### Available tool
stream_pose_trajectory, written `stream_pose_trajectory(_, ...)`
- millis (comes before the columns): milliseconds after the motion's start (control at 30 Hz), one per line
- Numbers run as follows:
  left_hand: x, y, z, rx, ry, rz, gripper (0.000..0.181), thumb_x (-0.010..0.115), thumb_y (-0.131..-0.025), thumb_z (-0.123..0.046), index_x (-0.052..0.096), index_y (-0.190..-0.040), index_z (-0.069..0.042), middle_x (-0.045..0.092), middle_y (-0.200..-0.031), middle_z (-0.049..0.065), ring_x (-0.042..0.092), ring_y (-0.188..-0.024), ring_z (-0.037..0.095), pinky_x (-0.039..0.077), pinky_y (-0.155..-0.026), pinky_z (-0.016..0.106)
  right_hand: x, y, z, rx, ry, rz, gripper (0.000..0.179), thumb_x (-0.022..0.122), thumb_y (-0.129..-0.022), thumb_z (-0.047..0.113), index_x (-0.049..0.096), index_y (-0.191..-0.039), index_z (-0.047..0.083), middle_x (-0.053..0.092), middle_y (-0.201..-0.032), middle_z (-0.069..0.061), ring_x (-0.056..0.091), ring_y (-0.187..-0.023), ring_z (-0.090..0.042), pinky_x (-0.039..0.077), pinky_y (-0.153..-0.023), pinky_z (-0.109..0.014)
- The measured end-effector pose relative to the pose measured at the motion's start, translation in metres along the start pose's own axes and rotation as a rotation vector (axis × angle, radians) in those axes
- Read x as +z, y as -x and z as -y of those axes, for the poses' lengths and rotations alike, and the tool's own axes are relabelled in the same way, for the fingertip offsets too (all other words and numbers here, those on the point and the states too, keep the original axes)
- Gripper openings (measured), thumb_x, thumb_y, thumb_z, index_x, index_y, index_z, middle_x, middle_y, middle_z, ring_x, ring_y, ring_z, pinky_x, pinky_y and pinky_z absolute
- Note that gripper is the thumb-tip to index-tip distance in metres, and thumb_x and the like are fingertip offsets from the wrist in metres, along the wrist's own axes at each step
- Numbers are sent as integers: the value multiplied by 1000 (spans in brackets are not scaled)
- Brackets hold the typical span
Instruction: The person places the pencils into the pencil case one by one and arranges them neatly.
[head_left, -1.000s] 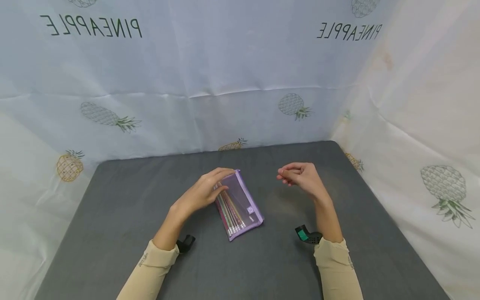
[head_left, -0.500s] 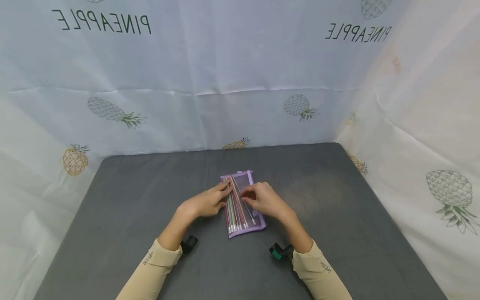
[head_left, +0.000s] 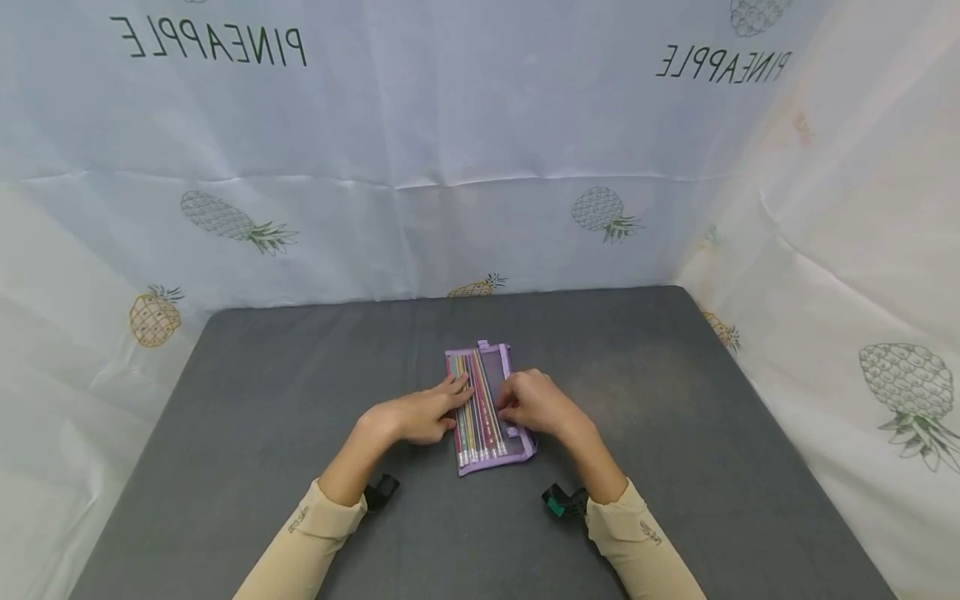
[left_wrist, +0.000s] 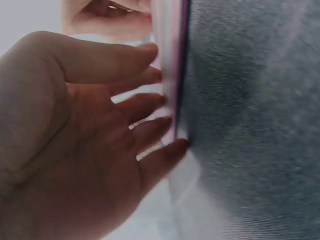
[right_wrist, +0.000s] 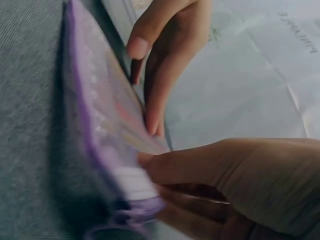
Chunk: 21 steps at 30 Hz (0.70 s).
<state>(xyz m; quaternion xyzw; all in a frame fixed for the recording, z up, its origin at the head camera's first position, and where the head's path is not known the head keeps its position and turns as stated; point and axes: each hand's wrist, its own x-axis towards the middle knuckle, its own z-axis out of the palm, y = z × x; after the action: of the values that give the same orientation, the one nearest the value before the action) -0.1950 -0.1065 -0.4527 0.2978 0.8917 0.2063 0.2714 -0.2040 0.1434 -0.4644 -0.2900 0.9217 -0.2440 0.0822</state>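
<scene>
A see-through pencil case [head_left: 519, 457] with purple trim lies flat on the table in the head view. Inside it, several coloured pencils [head_left: 486, 429] are lined up side by side, their eraser ends toward me. My left hand [head_left: 423, 415] rests on the case from the left, spread fingers over the pencils. At the opposite long side, my right hand [head_left: 536, 404] pinches the case's edge close to the purple tab [head_left: 512, 432]. In the right wrist view, the right thumb [right_wrist: 185, 162] is against the case's face and the other fingers are partly hidden behind its edge.
The dark grey table [head_left: 300, 375] extends around the case on all sides. A white pineapple-print cloth [head_left: 480, 125] hangs behind it and along both sides. A black wrist device [head_left: 566, 502] sits under the right wrist, another [head_left: 381, 492] under the left.
My right hand has come in from the right to the case's edge. My left hand has shifted onto the pencils. A slanted pencil on the right now lies alongside the others.
</scene>
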Motion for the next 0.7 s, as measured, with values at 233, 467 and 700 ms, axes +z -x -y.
stream_pose_trajectory(233, 5, -2, 3, 25, -21, -11, 66, 50, -115, -14, 21, -173, -8, 8, -185, 12, 6, -173, 30, 14, -141, 59, 2, -1, 4, -44, 60, 8, 14, 84, -93, 7, 84, -106, 3, 81, -113, -11, 78, -100, -25, 67, -89, -39)
stream_pose_trajectory(467, 11, -2, -11, -9, -108, -1, 67, 51, -114, -13, 21, -173, -7, 11, -184, 11, 11, -173, 26, 18, -141, 58, 4, 6, 3, -135, 131, 33, 36, 74, -100, 1, 73, -136, -3, 67, -151, -19, 67, -136, -39, 59, -112, -55)
stream_pose_trajectory(700, 17, -2, -20, 6, -187, -20, 68, 53, -112, -14, 24, -173, -11, 17, -184, 8, 14, -173, 27, 23, -140, 58, 5, 17, -1, -231, 299, 26, 48, 72, -101, 1, 64, -148, -2, 64, -156, -17, 68, -137, -34, 62, -107, -50)
